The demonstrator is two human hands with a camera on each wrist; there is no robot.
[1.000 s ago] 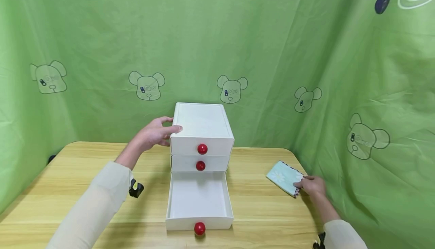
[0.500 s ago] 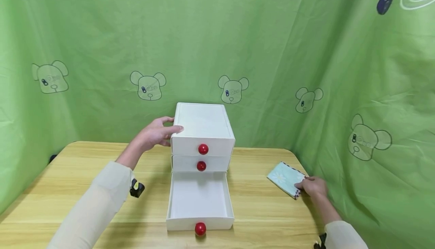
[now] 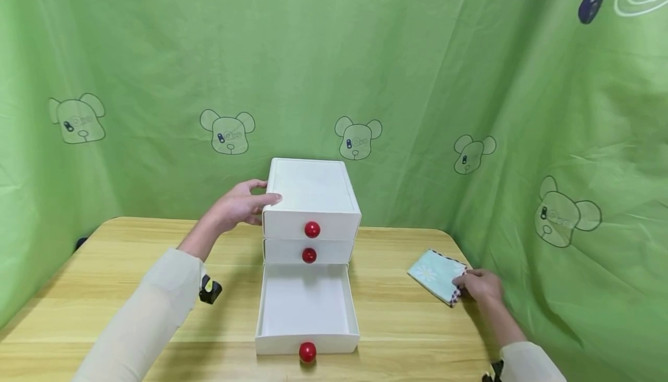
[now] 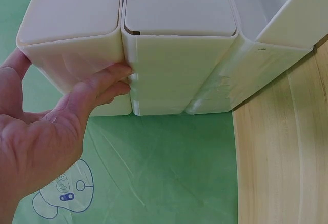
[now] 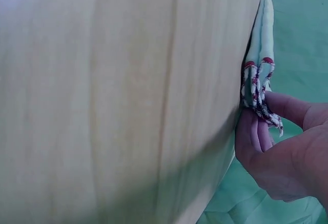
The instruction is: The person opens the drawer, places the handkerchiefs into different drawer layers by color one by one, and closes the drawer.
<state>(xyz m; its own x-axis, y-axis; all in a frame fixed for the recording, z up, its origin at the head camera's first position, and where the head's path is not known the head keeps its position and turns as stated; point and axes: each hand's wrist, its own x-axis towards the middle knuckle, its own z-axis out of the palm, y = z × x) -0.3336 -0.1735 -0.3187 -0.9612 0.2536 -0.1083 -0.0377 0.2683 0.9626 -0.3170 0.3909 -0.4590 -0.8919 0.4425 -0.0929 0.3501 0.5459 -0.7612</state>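
Observation:
A white drawer cabinet [image 3: 311, 185] with round red knobs stands mid-table in the head view. Its bottom drawer [image 3: 304, 306] is pulled out, with nothing inside; the two upper drawers are closed. My left hand [image 3: 239, 201] braces the cabinet's upper left side, thumb flat on the top edge. In the left wrist view, the fingers [image 4: 105, 83] touch the side wall. At the table's right edge, my right hand [image 3: 481, 284] pinches a folded pale green towel [image 3: 433, 275] with white flowers and a checked border. The right wrist view shows its layered edge [image 5: 260, 75] between thumb and fingers.
The wooden table [image 3: 402, 335] has rounded back corners. A green curtain [image 3: 412, 69] printed with bear faces hangs behind it and along both sides, close beside the right forearm.
The towel has shifted slightly left and its near corner has dipped a little, still pinched by my right hand. My left hand and the cabinet look unmoved.

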